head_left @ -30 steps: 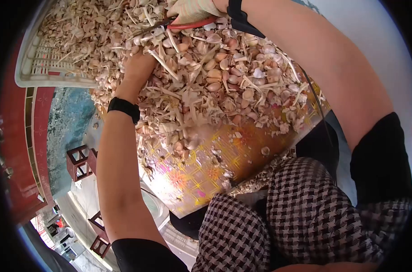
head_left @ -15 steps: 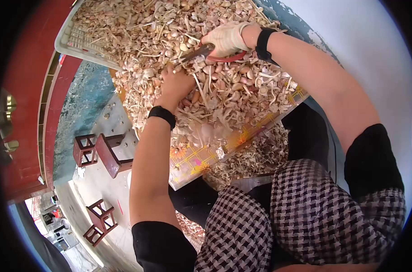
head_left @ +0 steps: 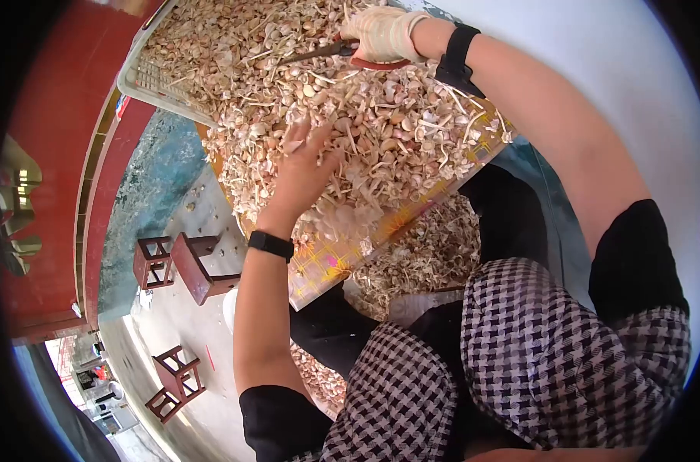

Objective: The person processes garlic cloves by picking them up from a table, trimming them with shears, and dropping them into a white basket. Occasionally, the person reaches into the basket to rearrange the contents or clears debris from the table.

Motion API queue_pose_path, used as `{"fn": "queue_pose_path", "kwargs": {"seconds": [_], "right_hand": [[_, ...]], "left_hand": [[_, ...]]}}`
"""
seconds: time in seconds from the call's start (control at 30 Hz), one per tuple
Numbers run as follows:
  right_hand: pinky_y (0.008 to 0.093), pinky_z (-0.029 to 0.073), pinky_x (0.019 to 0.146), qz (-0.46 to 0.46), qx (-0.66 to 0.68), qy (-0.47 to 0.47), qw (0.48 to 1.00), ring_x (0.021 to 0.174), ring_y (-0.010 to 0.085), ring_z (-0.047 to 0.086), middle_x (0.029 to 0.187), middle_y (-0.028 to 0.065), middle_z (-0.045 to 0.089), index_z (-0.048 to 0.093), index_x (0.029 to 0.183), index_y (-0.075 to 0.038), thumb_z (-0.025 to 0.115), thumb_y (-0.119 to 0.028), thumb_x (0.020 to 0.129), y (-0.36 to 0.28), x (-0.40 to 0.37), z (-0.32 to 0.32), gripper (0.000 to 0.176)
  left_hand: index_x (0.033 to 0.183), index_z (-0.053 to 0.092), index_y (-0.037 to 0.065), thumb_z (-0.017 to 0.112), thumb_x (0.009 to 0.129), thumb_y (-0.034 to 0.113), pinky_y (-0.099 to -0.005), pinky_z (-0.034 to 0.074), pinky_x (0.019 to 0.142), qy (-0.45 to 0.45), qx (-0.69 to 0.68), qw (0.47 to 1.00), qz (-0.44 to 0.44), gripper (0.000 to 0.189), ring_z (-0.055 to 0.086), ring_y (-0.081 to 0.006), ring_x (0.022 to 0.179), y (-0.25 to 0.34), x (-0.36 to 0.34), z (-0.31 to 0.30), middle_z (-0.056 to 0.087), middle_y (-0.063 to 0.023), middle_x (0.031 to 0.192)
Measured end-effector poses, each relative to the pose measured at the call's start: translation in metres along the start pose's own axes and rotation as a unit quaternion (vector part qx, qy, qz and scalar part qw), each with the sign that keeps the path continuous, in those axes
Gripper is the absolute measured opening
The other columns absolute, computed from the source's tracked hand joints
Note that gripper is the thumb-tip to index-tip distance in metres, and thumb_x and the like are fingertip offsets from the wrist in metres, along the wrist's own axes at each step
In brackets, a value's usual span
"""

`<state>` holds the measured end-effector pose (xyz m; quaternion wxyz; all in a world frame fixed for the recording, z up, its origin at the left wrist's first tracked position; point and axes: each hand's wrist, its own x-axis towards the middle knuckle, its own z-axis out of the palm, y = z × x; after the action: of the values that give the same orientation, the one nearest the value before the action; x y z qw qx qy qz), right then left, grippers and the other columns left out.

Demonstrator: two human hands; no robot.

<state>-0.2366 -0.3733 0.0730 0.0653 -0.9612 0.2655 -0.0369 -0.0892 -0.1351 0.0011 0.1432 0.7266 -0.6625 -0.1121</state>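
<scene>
Garlic cloves and bulbs with dry stalks (head_left: 396, 127) lie heaped over a table with a yellow patterned cover (head_left: 319, 269). My left hand (head_left: 307, 165) rests on the heap with its fingers spread and nothing visible in it. At the upper part of the heap, my right hand (head_left: 384, 35), in a pale glove, is closed around scissors with red handles (head_left: 323, 52). The blades point left over the garlic, apart from my left hand.
A pale plastic basket (head_left: 146, 85) with more garlic adjoins the heap at the upper left. Husks (head_left: 423, 258) lie below the table edge, near my knees. Dark red stools (head_left: 200, 269) stand on the floor at the left.
The scissors and my right hand have moved up, away from my left hand. My left hand's fingers have spread. The view has shifted slightly.
</scene>
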Motion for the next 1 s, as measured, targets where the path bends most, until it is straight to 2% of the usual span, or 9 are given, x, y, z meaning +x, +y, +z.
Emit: {"fn": "queue_pose_path", "kwargs": {"seconds": [0.17, 0.43, 0.53, 0.6, 0.67, 0.7, 0.8, 0.83, 1.0], "right_hand": [[0.0424, 0.051, 0.081, -0.034, 0.086, -0.136, 0.986, 0.095, 0.0313, 0.065, 0.101, 0.0117, 0.067, 0.066, 0.11, -0.012, 0.068, -0.033, 0.077, -0.021, -0.027, 0.057, 0.04], [0.0425, 0.051, 0.08, -0.001, 0.051, -0.134, 0.99, 0.094, 0.0311, 0.065, 0.096, 0.0114, 0.069, 0.066, 0.11, -0.011, 0.062, -0.031, 0.082, -0.013, -0.015, 0.068, 0.034], [0.0392, 0.052, 0.082, 0.027, 0.04, -0.154, 0.987, 0.092, 0.0275, 0.066, 0.095, 0.0111, 0.07, 0.066, 0.115, -0.012, 0.06, -0.034, 0.083, -0.02, -0.008, 0.042, 0.039], [0.0392, 0.054, 0.074, 0.0, 0.073, -0.112, 0.991, 0.081, 0.0247, 0.068, 0.09, 0.0109, 0.07, 0.067, 0.112, -0.012, 0.059, -0.041, 0.085, -0.022, 0.001, 0.026, 0.04], [0.0412, 0.052, 0.08, 0.027, 0.088, -0.061, 0.994, 0.087, 0.0286, 0.067, 0.098, 0.0119, 0.07, 0.068, 0.11, -0.011, 0.055, -0.053, 0.085, -0.019, 0.002, 0.013, 0.051], [0.0417, 0.052, 0.082, 0.018, 0.068, -0.019, 0.997, 0.088, 0.0299, 0.067, 0.1, 0.0121, 0.07, 0.069, 0.109, -0.011, 0.054, -0.059, 0.085, -0.015, 0.011, 0.018, 0.056], [0.0427, 0.052, 0.082, 0.06, 0.101, 0.016, 0.993, 0.09, 0.031, 0.066, 0.101, 0.0127, 0.069, 0.069, 0.11, -0.011, 0.052, -0.061, 0.085, -0.028, 0.012, 0.013, 0.058], [0.0437, 0.052, 0.082, 0.068, 0.17, -0.058, 0.981, 0.091, 0.0318, 0.066, 0.101, 0.0134, 0.069, 0.068, 0.112, -0.012, 0.053, -0.062, 0.085, -0.023, -0.004, 0.007, 0.059], [0.0419, 0.051, 0.078, 0.042, 0.129, 0.016, 0.991, 0.089, 0.0299, 0.066, 0.095, 0.0139, 0.069, 0.066, 0.117, -0.012, 0.062, -0.056, 0.081, -0.028, -0.03, 0.024, 0.057]], "left_hand": [[0.147, 0.033, 0.022, 0.05, 0.094, 0.046, -0.0626, 0.019, 0.11, -0.063, 0.142, 0.986, 0.052, 0.06, 0.017, -0.0375, 0.144, 0.021, 0.004, 0.033, 0.022, -0.0223, 0.153], [0.151, 0.025, 0.029, 0.05, 0.088, 0.06, -0.0604, 0.015, 0.113, -0.119, 0.085, 0.984, -0.1, 0.074, 0.004, -0.0331, 0.147, -0.02, 0.044, 0.029, 0.016, -0.0161, 0.157], [0.151, 0.023, 0.03, 0.052, 0.088, 0.056, -0.0628, 0.015, 0.111, -0.14, 0.111, 0.98, -0.089, 0.074, 0.002, -0.0328, 0.147, -0.023, 0.037, 0.033, 0.017, -0.0176, 0.157], [0.142, 0.044, 0.024, 0.06, 0.086, 0.046, -0.0546, 0.025, 0.111, -0.122, 0.005, 0.99, -0.07, 0.062, 0.017, -0.0375, 0.143, -0.029, 0.03, 0.026, 0.025, -0.0205, 0.153], [0.132, 0.057, 0.019, 0.064, 0.084, 0.04, -0.048, 0.032, 0.109, -0.132, -0.113, 0.982, -0.073, 0.052, 0.03, -0.0395, 0.139, -0.032, 0.027, 0.009, 0.031, -0.022, 0.15], [0.116, 0.068, 0.012, 0.066, 0.083, 0.034, -0.0389, 0.044, 0.1, -0.04, -0.109, 0.993, -0.039, 0.04, 0.051, -0.0373, 0.123, -0.027, 0.022, 0.003, 0.049, -0.0234, 0.136], [0.115, 0.068, 0.01, 0.067, 0.083, 0.031, -0.0387, 0.049, 0.09, -0.025, -0.068, 0.989, -0.131, 0.038, 0.06, -0.0332, 0.109, -0.011, 0.011, -0.023, 0.061, -0.0227, 0.121], [0.113, 0.068, 0.01, 0.068, 0.083, 0.031, -0.0403, 0.051, 0.083, -0.007, -0.037, 0.992, -0.12, 0.037, 0.063, -0.0316, 0.098, -0.002, 0.001, -0.025, 0.066, -0.0202, 0.106], [0.111, 0.067, 0.008, 0.069, 0.082, 0.029, -0.041, 0.051, 0.076, 0.036, 0.06, 0.997, 0.039, 0.035, 0.063, -0.0327, 0.084, 0.07, -0.062, -0.005, 0.063, -0.0166, 0.089]]}}
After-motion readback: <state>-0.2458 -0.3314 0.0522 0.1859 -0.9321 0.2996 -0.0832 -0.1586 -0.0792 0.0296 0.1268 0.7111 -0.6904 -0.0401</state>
